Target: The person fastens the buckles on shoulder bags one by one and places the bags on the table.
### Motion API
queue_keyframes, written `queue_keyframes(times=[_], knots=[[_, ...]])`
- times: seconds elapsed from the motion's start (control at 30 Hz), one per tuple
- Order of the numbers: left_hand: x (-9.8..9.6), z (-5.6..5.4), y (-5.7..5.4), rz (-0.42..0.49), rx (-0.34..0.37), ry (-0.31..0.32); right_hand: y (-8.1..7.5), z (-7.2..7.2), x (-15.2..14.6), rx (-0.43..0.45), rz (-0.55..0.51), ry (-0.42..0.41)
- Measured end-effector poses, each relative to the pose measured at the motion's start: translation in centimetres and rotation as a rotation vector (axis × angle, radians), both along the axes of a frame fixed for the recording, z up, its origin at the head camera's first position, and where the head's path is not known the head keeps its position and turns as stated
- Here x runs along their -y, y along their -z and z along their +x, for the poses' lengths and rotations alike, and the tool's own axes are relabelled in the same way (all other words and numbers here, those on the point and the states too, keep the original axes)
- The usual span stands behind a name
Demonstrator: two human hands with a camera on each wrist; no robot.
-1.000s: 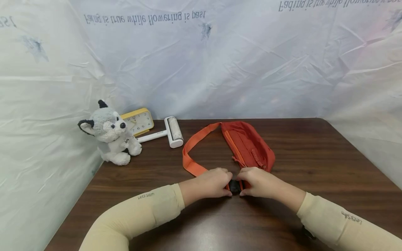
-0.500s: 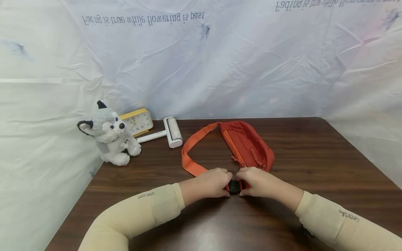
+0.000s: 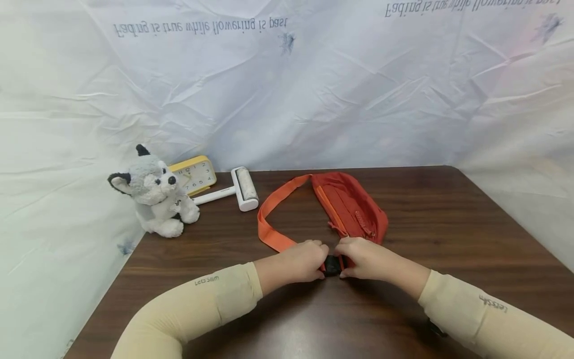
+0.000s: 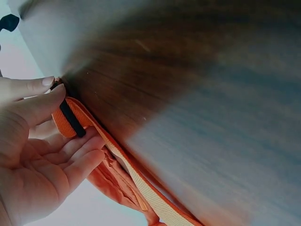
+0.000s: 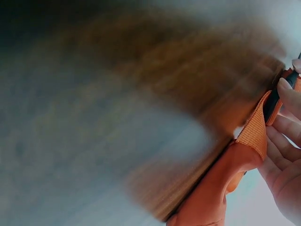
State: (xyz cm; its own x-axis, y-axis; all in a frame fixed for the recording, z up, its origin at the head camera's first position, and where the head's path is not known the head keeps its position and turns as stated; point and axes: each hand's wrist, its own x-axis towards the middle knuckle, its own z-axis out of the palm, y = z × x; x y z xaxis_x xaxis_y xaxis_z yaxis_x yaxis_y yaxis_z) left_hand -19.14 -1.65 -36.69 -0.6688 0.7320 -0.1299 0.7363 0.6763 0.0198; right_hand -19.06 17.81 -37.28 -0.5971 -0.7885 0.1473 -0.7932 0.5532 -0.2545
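A red waist bag [image 3: 352, 204] lies on the table with its orange strap [image 3: 271, 219] looping out to the left. At the bag's near end, a black buckle [image 3: 332, 266] sits between my two hands. My left hand [image 3: 298, 261] pinches the buckle's left side where the strap meets it; the left wrist view shows thumb and fingers around the webbing [image 4: 70, 120] and its black bar. From the other side my right hand [image 3: 365, 258] pinches the buckle's right part [image 5: 273, 106], close to the bag body. The fingers hide part of the buckle.
At the back left sit a grey and white plush husky [image 3: 154, 194], a yellow alarm clock [image 3: 195, 175] and a white lint roller [image 3: 244, 188]. A white printed sheet [image 3: 314, 99] hangs behind the dark wooden table [image 3: 448, 224].
Both hands keep their pinch on the buckle, with hardly any movement. The whole head view has shifted slightly, so everything appears a little further left.
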Motion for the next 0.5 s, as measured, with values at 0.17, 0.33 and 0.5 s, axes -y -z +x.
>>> queue_keyframes(times=[0.17,0.33,0.5], knots=[[0.1,-0.1,-0.1,0.027,0.048,-0.034,-0.1,-0.1,0.0,-0.018,-0.017,-0.002],[0.8,-0.4,-0.4,0.102,0.029,-0.013,-0.5,-0.2,-0.2,-0.044,-0.069,0.018],[1.7,-0.8,-1.7,0.192,0.032,-0.021,-1.5,-0.2,-0.6,-0.144,-0.121,0.075]])
